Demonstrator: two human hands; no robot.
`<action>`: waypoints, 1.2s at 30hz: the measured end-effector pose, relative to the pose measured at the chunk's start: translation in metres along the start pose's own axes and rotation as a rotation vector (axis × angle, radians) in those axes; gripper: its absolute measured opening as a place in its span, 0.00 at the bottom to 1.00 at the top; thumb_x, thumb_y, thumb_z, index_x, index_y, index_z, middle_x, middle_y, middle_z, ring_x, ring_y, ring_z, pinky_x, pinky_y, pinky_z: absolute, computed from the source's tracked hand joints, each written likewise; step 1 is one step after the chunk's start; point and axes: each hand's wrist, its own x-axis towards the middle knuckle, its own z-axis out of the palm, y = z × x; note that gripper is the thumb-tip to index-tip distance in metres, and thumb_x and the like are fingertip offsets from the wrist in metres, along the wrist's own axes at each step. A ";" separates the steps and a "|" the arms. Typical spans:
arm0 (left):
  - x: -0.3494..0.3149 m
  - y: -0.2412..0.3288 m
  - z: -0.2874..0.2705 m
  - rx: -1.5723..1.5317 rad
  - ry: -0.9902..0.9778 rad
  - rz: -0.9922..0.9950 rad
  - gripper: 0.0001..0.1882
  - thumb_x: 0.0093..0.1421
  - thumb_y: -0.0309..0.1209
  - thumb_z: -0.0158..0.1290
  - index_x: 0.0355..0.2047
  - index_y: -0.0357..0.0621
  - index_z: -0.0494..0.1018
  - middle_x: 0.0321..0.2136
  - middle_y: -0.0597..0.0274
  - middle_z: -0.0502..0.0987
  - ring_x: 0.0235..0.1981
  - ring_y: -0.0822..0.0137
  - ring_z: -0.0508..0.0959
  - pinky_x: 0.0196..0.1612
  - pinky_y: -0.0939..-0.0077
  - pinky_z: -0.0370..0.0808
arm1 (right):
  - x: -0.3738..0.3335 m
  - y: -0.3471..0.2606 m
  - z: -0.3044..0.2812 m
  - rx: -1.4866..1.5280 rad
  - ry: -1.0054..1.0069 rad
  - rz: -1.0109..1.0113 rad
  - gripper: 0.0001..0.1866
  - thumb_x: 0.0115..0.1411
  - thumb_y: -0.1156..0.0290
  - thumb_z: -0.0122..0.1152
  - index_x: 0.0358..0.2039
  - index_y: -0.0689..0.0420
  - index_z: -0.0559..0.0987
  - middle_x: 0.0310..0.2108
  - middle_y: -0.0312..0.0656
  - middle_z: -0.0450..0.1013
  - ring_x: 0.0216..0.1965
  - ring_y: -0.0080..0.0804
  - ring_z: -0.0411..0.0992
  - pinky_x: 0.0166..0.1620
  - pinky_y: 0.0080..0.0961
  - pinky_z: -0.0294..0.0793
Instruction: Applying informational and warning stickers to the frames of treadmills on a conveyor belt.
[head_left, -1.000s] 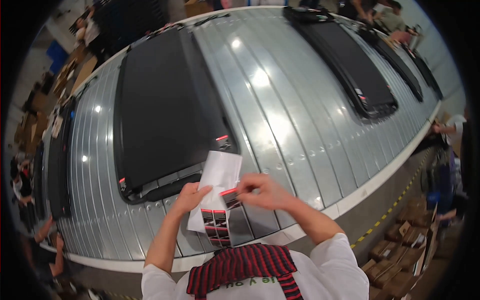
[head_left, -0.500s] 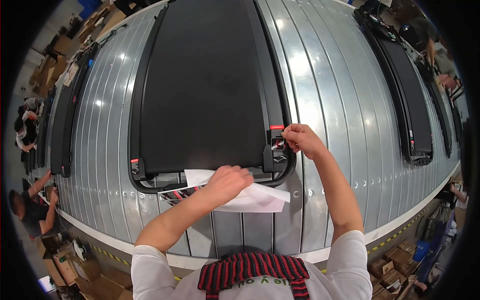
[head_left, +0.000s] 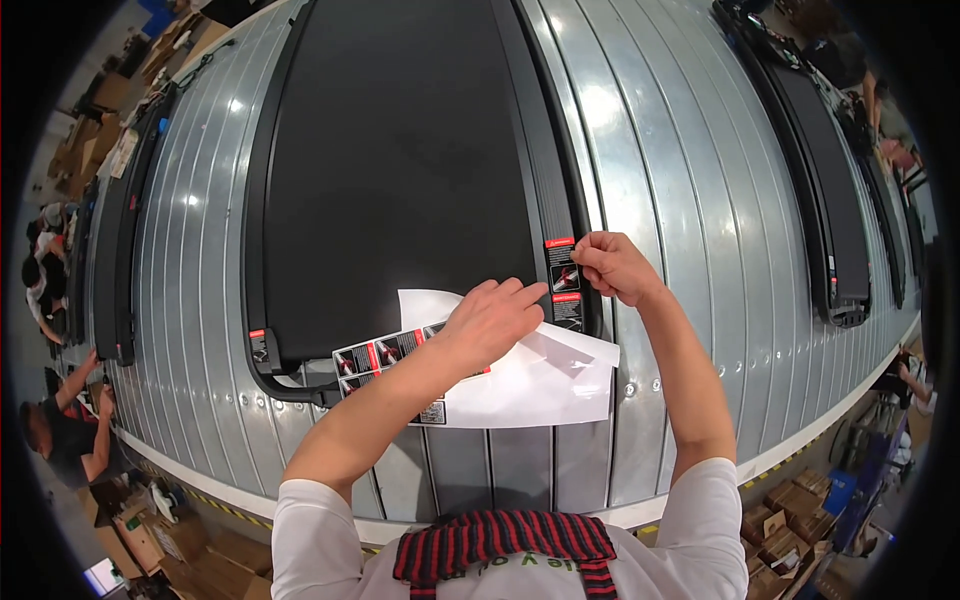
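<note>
A treadmill [head_left: 400, 180] with a black belt lies before me, its near end toward me. At its near right corner, a black warning label [head_left: 564, 265] with a red header sits on the side rail. My right hand [head_left: 617, 268] pinches the label's right edge between thumb and fingertips. My left hand [head_left: 492, 322] holds a sheet of stickers [head_left: 405, 348], partly hidden beneath the palm, its white blank part spread over the treadmill's near end. The left fingertips reach close to the label's left side. A second label [head_left: 568, 312] lies just below the first.
Another small label [head_left: 259, 346] is on the near left corner. Further treadmills lie on the ribbed metal table [head_left: 690, 300] at right [head_left: 830, 220] and left [head_left: 130, 240]. A co-worker [head_left: 70, 430] stands at the lower left. Cardboard boxes [head_left: 790, 530] are piled below right.
My left hand has moved up and right with the sticker sheet, nearing the label; more printed stickers show. My right hand stays at the label's edge. The treadmill's near end sits slightly differently in view.
</note>
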 end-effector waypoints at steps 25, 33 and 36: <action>0.010 -0.006 -0.006 0.008 -0.157 0.030 0.01 0.43 0.24 0.49 0.17 0.42 0.69 0.48 0.66 0.67 0.33 0.68 0.66 0.35 0.74 0.65 | -0.003 0.002 0.010 -0.034 0.103 -0.057 0.06 0.53 0.71 0.52 0.22 0.58 0.68 0.09 0.32 0.60 0.08 0.16 0.54 0.10 0.15 0.48; 0.000 -0.007 0.009 0.012 0.034 0.056 0.01 0.44 0.25 0.48 0.20 0.42 0.68 0.41 0.64 0.68 0.36 0.67 0.67 0.37 0.73 0.65 | -0.006 0.016 0.006 0.344 0.080 -0.154 0.05 0.53 0.73 0.52 0.22 0.56 0.69 0.11 0.29 0.59 0.09 0.13 0.51 0.11 0.13 0.45; -0.003 -0.006 0.006 0.015 0.011 0.057 0.02 0.44 0.25 0.48 0.21 0.42 0.67 0.41 0.62 0.68 0.37 0.67 0.67 0.38 0.73 0.65 | -0.005 0.007 0.005 0.201 -0.009 -0.059 0.06 0.53 0.72 0.53 0.21 0.56 0.69 0.11 0.30 0.59 0.09 0.13 0.51 0.11 0.13 0.44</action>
